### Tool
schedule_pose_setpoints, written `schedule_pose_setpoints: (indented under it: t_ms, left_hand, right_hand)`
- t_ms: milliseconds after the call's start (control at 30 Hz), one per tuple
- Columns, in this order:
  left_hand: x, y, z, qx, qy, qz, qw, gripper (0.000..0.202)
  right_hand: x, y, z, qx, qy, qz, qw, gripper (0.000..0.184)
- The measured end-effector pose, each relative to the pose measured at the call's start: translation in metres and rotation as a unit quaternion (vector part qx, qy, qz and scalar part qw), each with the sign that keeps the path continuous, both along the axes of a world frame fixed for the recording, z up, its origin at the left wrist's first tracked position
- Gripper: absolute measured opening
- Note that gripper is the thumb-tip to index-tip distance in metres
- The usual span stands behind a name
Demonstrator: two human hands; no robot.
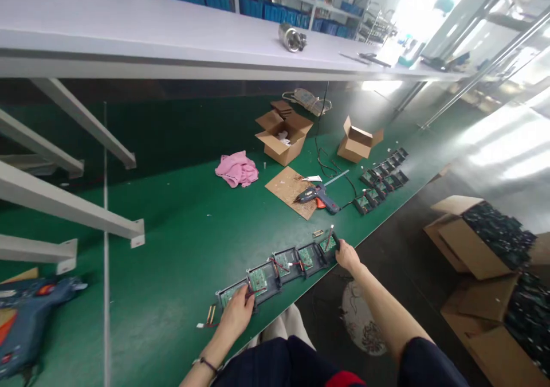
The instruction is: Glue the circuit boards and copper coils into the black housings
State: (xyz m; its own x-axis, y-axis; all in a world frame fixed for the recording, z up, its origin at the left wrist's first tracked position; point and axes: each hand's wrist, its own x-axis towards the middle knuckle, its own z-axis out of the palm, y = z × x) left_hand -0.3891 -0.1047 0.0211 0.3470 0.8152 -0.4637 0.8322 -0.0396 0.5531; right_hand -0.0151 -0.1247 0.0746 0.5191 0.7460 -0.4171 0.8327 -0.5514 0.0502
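A row of several black plastic housings [270, 277] with green circuit boards and thin red and black wires lies along the front edge of the green bench. My left hand [238, 311] grips the leftmost housing, its fingers curled over the near side and partly covering the board. At the other end, my right hand [347, 257] holds the outer edge of the rightmost housing, with the fingertips partly hidden. A small white connector [200, 325] on a wire sticks out beyond the left end. Near the right end lies a small brass-coloured part [318, 233].
Behind the row, a glue gun [320, 196] rests partly on a brown board [283, 187]. Further back are a pink cloth [238, 169] and open cardboard boxes [281, 148]. More housings [380, 183] stand at right; another glue gun [34, 312] lies far left.
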Motion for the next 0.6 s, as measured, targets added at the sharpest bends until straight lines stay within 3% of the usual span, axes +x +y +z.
schedule_pose_setpoints:
  t_ms: [133,267,500,600]
  left_hand:
    - [0.027,0.008,0.004,-0.001,0.008,0.005,1.0,0.038]
    - [0.041,0.009,0.009,0.002,0.032,0.049,0.998,0.038]
    - [0.065,-0.014,0.02,0.013,0.079,0.161,0.984,0.043]
    - [0.079,-0.027,0.039,0.121,0.104,0.207,0.965,0.044]
  right_hand:
    - [0.033,-0.003,-0.006,0.016,0.011,0.02,1.0,0.031]
    - [0.062,0.005,-0.019,0.025,0.038,0.08,0.996,0.03]
    - [0.105,0.026,-0.042,0.027,0.089,0.213,0.973,0.023]
    - [0.118,0.029,-0.045,0.034,0.095,0.253,0.962,0.022]
